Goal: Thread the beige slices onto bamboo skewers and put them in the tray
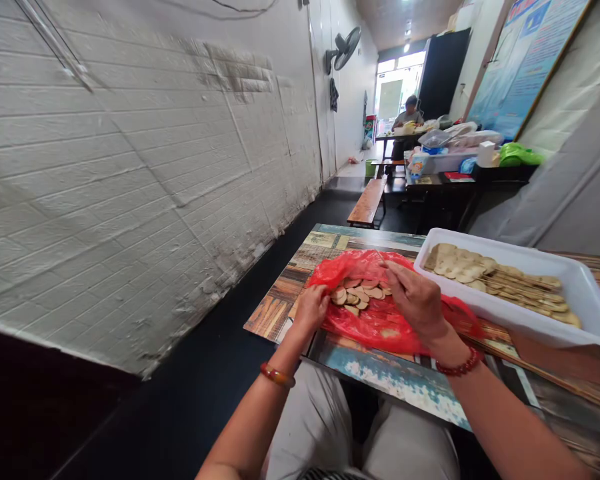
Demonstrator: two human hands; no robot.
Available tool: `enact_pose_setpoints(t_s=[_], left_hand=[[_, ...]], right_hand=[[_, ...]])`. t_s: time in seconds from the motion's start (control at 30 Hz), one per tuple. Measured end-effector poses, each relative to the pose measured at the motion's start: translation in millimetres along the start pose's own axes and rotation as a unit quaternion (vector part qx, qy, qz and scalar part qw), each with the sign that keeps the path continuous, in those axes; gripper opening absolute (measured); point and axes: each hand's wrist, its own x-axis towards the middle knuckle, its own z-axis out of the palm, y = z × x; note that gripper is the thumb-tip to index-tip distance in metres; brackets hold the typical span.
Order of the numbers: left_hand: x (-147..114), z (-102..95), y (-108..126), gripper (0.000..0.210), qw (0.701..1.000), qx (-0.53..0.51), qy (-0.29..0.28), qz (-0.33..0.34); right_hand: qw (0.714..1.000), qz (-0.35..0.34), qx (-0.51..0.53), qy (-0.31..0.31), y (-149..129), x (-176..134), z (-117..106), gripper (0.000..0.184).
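Observation:
A red plastic bag (380,333) lies spread on the table, holding a loose pile of thin, pale round slices (360,293). At its left edge, my left hand (311,308) is closed with the fingertips pinching the bag's rim, close to the slices. My right hand (417,303) is closed above the bag's right side. A thin wooden skewer (381,259) pokes up from its fingers; the rest of it is hidden. To the right, a white plastic tub (505,313) holds similar slices threaded on skewers (525,288).
Bare skewers (545,370) lie on the patterned table (275,310), right of the bag. Beyond it stand a wooden bench (367,202) and a dark table loaded with bags (463,140). A person (409,115) sits farther back. A textured white wall (155,167) runs along the left.

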Motion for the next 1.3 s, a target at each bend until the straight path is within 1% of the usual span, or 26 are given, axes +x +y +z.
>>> enact_pose_setpoints(t_s=[0.07,0.13,0.2,0.27,0.37,0.43,0.47,0.53,0.57,0.63,0.7,0.77,0.87,0.93,1.03,1.07,1.13,1.2,1.23,1.27,1.3], left_hand=[[-2,-2.1,-13,0.027,0.997,0.070,-0.021,0.006],[-5,-4.5,-25,0.029,0.993,0.115,-0.028,0.005],[-8,-8.3,-33,0.026,0.991,0.134,-0.021,-0.005],[-12,-13.7,-34,0.022,0.990,0.140,-0.018,-0.010],[-15,-20.9,-18,0.020,0.989,0.149,-0.001,0.005],[-14,-21.1,-1,0.021,0.987,0.154,0.047,0.026],[-12,-19.1,7,0.021,0.987,0.151,0.052,0.037],[-7,-11.7,17,0.023,0.990,0.127,0.025,0.064],[-4,-7.1,20,0.023,0.991,0.119,0.008,0.066],[2,1.1,19,0.022,0.992,0.112,-0.014,0.056],[7,5.8,14,0.017,0.993,0.108,-0.019,0.041],[11,6.7,9,0.014,0.994,0.099,-0.029,0.036],[15,5.2,6,0.020,0.994,0.090,-0.045,0.043],[16,5.0,7,0.026,0.994,0.094,-0.043,0.048],[17,6.2,11,0.028,0.996,0.084,-0.011,0.039],[18,6.7,13,0.028,0.997,0.066,0.007,0.028],[20,7.4,16,0.026,0.999,-0.004,0.042,-0.004],[25,7.7,21,0.024,0.990,-0.119,0.058,-0.051],[27,8.1,24,0.024,0.975,-0.199,0.050,-0.082],[31,8.6,28,0.025,0.951,-0.285,0.034,-0.117],[34,9.7,33,0.027,0.918,-0.367,0.011,-0.150]], right_hand=[[0.993,0.046,0.078,-0.072,-4,-1,10,0.029],[0.980,0.073,0.122,-0.137,-2,-10,23,0.030],[0.971,0.093,0.135,-0.175,6,-25,37,0.030],[0.963,0.127,0.140,-0.192,20,-41,49,0.034],[0.953,0.183,0.146,-0.194,43,-58,59,0.042],[0.946,0.209,0.154,-0.193,55,-64,62,0.045],[0.943,0.217,0.159,-0.193,59,-65,62,0.045],[0.938,0.229,0.172,-0.194,62,-65,62,0.044],[0.936,0.233,0.179,-0.194,63,-65,62,0.044],[0.932,0.237,0.192,-0.194,62,-65,62,0.044],[0.930,0.239,0.203,-0.190,60,-65,63,0.044],[0.930,0.240,0.208,-0.186,59,-64,64,0.045],[0.931,0.243,0.207,-0.177,59,-62,64,0.045],[0.932,0.247,0.204,-0.172,59,-61,63,0.044],[0.931,0.255,0.202,-0.163,59,-60,59,0.043],[0.931,0.259,0.202,-0.161,60,-59,58,0.043],[0.931,0.264,0.201,-0.156,60,-57,55,0.043],[0.932,0.264,0.198,-0.148,60,-55,51,0.042],[0.934,0.263,0.196,-0.143,60,-54,49,0.041],[0.936,0.261,0.193,-0.138,60,-53,47,0.040],[0.938,0.260,0.189,-0.131,59,-51,45,0.040]])
